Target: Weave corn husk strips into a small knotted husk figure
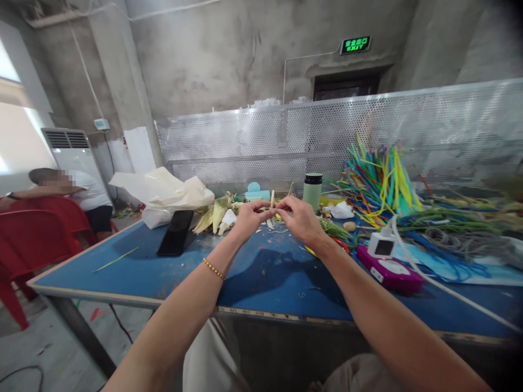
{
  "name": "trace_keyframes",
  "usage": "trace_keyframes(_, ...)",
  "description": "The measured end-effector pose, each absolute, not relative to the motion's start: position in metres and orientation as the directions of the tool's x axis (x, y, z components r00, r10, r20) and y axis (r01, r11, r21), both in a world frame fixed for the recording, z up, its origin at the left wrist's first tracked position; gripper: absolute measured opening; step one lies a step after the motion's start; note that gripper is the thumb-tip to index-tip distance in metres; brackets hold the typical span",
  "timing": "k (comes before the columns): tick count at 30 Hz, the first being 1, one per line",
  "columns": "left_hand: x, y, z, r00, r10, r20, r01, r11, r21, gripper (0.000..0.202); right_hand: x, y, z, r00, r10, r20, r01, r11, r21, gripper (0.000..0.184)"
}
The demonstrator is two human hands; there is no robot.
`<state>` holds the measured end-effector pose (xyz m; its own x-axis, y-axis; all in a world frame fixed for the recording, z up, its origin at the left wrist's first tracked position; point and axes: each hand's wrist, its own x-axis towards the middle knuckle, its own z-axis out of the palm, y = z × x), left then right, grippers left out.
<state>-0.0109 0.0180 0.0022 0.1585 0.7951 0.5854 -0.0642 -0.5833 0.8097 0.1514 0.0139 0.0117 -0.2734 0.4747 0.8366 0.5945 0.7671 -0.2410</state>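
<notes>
Both my hands meet above the blue table (134,272), fingertips pinched together on a thin pale strip (272,199) that stands upright between them. My left hand (248,216) comes in from the lower left, a bead bracelet on its wrist. My right hand (300,218) comes in from the lower right, fingers curled around the same strip. Just behind the hands lie pale green husks (215,216) and small scraps on the tabletop.
A black phone (176,232) leans against a cream bag (163,190). A green flask (312,190), coloured strips (379,179), a pink device (390,272) with a white cable lie to the right. A perforated metal screen stands behind. A person sits at far left by red chairs (36,228).
</notes>
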Motion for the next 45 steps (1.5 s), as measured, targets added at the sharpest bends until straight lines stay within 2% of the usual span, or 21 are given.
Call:
trace_keyframes(5, -0.010, 0.024, -0.003, 0.075, 0.744, 0.664, 0.052, -0.667, 0.743, 0.026, 0.151, 0.016, 0.010, -0.272, 0.498, 0.824, 0.620, 0.745, -0.246, 0.007)
trace_keyframes(10, -0.011, 0.024, -0.004, 0.098, 0.714, 0.693, 0.149, -0.699, 0.699, 0.020, 0.149, 0.014, 0.013, -0.272, 0.550, 0.790, 0.640, 0.717, -0.278, 0.009)
trace_keyframes(16, -0.013, 0.026, -0.006, 0.120, 0.760, 0.638, 0.138, -0.650, 0.748, 0.019, 0.149, 0.014, 0.014, -0.286, 0.574, 0.767, 0.651, 0.703, -0.284, 0.008)
trace_keyframes(29, -0.015, 0.025, -0.005, 0.135, 0.785, 0.604, 0.142, -0.619, 0.773, 0.021, 0.153, 0.012, 0.016, -0.321, 0.573, 0.754, 0.653, 0.711, -0.262, 0.012)
trace_keyframes(34, -0.012, 0.019, -0.002, 0.150, 0.818, 0.555, 0.041, -0.566, 0.824, 0.021, 0.155, 0.016, 0.014, -0.288, 0.591, 0.754, 0.650, 0.698, -0.299, 0.010)
trace_keyframes(40, -0.013, 0.012, 0.003, 0.278, 0.871, 0.405, -0.213, -0.356, 0.910, 0.025, 0.155, 0.017, 0.014, -0.251, 0.605, 0.756, 0.649, 0.685, -0.333, 0.010)
trace_keyframes(45, -0.013, 0.014, 0.003, 0.329, 0.865, 0.379, -0.254, -0.306, 0.918, 0.024, 0.155, 0.018, 0.013, -0.274, 0.594, 0.757, 0.657, 0.690, -0.304, 0.011)
